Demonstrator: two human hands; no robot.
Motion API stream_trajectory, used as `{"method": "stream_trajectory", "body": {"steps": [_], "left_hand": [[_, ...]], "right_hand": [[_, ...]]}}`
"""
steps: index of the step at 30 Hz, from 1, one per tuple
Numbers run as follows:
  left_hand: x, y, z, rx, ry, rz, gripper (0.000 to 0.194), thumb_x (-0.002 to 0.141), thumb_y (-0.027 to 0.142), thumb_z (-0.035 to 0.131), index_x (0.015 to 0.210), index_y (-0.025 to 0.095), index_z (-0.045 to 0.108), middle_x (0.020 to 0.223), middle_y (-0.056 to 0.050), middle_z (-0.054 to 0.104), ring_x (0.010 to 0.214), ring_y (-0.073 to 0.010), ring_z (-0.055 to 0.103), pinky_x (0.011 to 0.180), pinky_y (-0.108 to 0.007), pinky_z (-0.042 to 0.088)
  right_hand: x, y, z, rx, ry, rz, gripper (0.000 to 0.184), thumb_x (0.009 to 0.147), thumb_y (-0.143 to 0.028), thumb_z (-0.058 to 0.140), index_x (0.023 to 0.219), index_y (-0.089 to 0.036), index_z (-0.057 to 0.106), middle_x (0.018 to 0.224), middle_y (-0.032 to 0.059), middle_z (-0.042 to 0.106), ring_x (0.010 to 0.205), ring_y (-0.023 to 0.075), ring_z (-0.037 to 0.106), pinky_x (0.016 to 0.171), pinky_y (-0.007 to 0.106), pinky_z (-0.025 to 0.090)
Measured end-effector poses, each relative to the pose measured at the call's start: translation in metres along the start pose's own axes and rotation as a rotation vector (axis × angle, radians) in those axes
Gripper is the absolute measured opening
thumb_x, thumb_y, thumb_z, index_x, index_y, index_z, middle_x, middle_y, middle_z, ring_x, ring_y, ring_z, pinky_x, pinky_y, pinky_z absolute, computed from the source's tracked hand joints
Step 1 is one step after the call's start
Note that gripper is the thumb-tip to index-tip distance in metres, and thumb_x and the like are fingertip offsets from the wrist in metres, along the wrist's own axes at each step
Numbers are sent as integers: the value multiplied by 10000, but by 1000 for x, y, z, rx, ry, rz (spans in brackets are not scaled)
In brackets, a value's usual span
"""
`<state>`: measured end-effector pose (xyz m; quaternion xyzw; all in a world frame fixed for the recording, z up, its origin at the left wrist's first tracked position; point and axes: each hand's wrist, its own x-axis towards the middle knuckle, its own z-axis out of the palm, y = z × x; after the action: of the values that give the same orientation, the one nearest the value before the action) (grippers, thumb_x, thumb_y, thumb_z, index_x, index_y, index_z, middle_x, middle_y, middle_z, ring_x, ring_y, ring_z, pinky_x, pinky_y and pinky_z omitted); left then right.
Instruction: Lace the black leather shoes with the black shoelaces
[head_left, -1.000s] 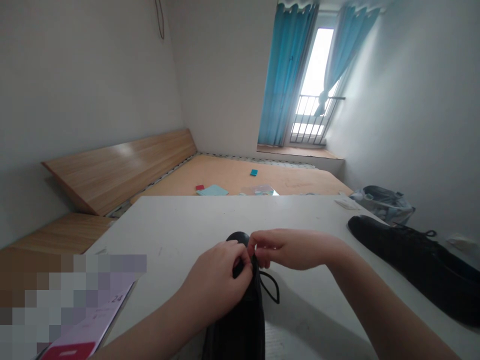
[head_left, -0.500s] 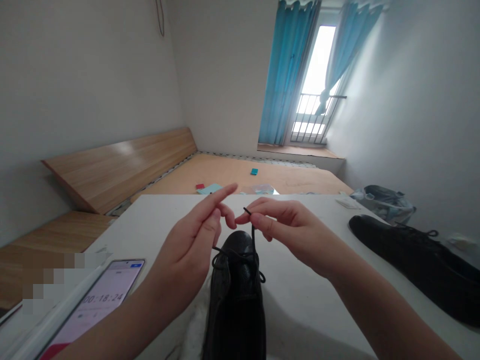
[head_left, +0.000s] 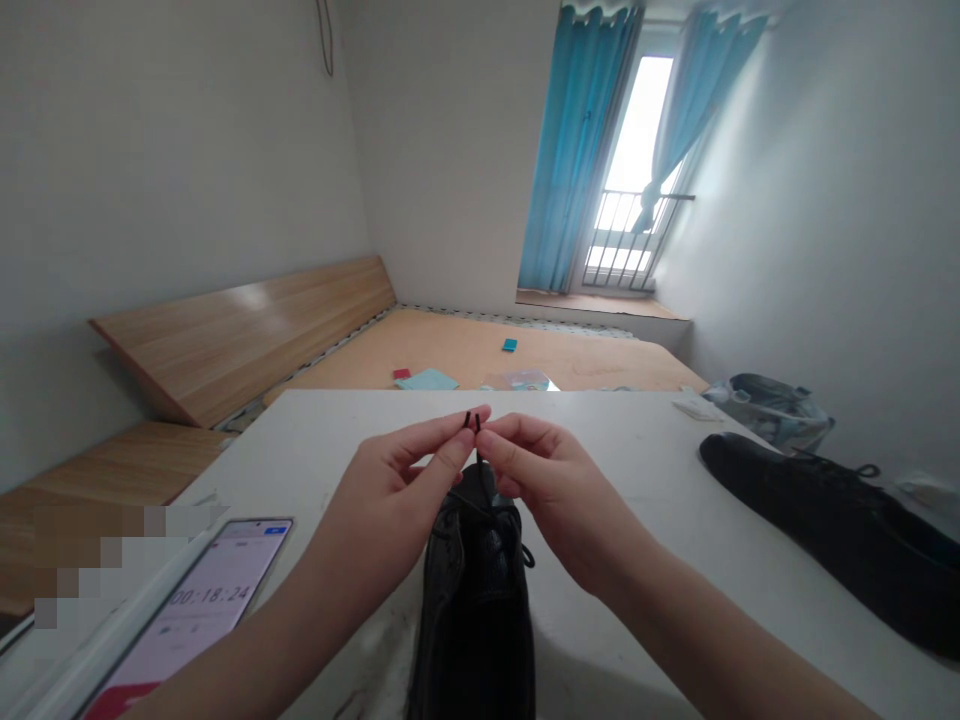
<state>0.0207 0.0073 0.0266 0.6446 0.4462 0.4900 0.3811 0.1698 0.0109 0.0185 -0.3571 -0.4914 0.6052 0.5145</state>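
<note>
A black shoe [head_left: 480, 620] stands on the white table with its toe pointing away from me. Just above the toe, my left hand [head_left: 405, 480] pinches one end of a black shoelace between thumb and forefinger. My right hand [head_left: 544, 475] pinches another black shoelace [head_left: 481, 470] end, which runs up from the shoe. Both lace tips stick up side by side, and my fingertips almost touch. Part of the toe and of the lacing is hidden behind my hands. A lace loop hangs at the shoe's right side.
A second black shoe [head_left: 825, 530] lies on the white table [head_left: 622, 600] at the right. At the left is a phone [head_left: 202, 600] showing a timer. Behind the table are a bed [head_left: 585, 355] with small items on it and a bag-lined bin [head_left: 780, 405].
My left hand has gone from spread fingers to a pinch on a lace end. My right hand has shifted slightly left, so both lace tips are now together.
</note>
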Motion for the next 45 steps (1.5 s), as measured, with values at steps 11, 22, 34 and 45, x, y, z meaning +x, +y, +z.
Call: {"method": "stream_trajectory", "body": {"steps": [11,22,34,45], "left_hand": [[5,-1,-10,-38,-204,96,226,897,307,595,998,252,790,1240,-20,696,1225,-240,581,1085,-370,436],[0,-13,-5,-341,-223,-195,268,842,386,681,1084,308,764,1409,20,577,1344,-259,472,1112,-375,403],[6,-11,-12,69,-354,-140,628,777,220,429,1391,301,530,1358,-18,614,1294,-256,520,1081,-425,408],[-3,-35,0,477,-569,79,271,751,378,651,970,235,719,985,-29,739,922,-257,669,834,-311,516]], "right_hand": [[9,7,-5,270,-193,192,340,671,-376,884,796,-162,651,708,-44,529,602,74,424,580,202,356],[8,14,-4,195,-319,133,388,772,-531,776,856,-169,661,785,2,600,763,137,543,770,257,425],[5,-32,-34,-1676,5,-367,158,992,-250,472,917,-197,600,870,92,666,772,218,583,629,317,314],[-12,-51,-25,-801,-677,77,265,962,-235,483,701,-194,491,677,-45,466,619,98,419,568,211,355]]}}
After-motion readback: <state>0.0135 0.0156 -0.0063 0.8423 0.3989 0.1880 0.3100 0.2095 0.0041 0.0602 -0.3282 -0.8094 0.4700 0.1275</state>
